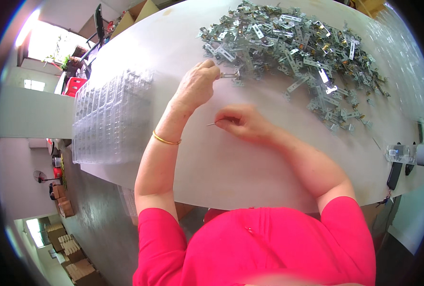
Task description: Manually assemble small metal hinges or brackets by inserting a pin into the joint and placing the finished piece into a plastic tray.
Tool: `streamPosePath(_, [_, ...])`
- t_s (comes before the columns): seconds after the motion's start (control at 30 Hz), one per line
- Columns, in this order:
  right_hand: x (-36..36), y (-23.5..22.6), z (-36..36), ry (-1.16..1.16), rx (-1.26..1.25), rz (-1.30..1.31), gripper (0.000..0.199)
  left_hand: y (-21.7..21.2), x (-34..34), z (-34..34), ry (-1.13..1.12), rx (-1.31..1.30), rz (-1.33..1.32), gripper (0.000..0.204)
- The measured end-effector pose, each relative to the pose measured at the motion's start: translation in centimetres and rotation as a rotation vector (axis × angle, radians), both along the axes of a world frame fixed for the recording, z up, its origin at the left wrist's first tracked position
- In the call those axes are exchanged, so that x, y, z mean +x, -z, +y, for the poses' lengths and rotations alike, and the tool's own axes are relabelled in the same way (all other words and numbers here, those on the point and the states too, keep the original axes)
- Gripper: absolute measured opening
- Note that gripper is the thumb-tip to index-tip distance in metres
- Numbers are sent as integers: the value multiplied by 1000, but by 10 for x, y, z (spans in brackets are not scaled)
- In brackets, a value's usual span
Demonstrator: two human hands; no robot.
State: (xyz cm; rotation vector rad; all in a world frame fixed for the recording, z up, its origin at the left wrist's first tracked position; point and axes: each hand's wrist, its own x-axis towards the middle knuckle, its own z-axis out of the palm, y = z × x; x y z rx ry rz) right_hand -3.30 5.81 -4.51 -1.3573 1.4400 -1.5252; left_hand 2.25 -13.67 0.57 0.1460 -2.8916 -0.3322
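White tabletop (pixel 212 162) fills the workshop scene, its near edge meeting your red sleeves. Your right hand (pixel 243 123) rests on the table just ahead of you, fingers pinched together on a thin metal pin (pixel 211 124) whose tip pokes out to the left. Slightly farther and to the left, your left hand (pixel 197 85), a gold bangle (pixel 166 139) on its wrist, clamps thumb and fingertips on a small metal bracket (pixel 230 75) at the heap's near edge. Stacked clear plastic trays (pixel 109 114) sit at far left. Beyond, a wide pile of metal brackets (pixel 297 52) spreads across the far right.
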Motion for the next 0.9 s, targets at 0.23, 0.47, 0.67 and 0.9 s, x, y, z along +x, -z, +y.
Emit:
streamPosePath(0.23, [-3, -2, 2, -9, 20, 37, 9, -8, 9, 6, -14, -34, -74, 10])
streamPosePath(0.47, [-2, -1, 2, -109, -42, 33, 8, -8, 43, 18, -99, 29, -147, 8])
streamPosePath(0.67, [3, -4, 5, -175, 5, 6, 9, 0, 63, 17, -107, 75, -90, 10])
streamPosePath(0.9, [0, -6, 7, -255, 125, -365, 7, -16, 72, 9, -271, 842, -148, 13])
